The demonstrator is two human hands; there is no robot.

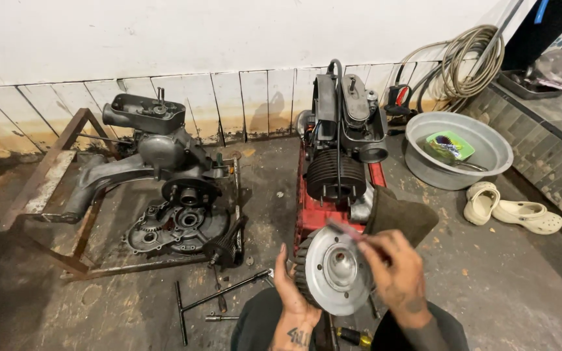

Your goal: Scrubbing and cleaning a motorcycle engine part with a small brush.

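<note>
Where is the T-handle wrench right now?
In the head view, the T-handle wrench lies on the concrete floor at lower centre-left, just left of the left hand and below the dismantled engine.

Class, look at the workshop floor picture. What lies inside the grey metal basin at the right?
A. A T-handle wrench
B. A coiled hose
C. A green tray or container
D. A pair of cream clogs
C. A green tray or container sits inside the grey metal basin; the coiled hose hangs at the wall behind, the cream clogs lie on the floor beside the basin, and the T-handle wrench lies far to the left.
</note>
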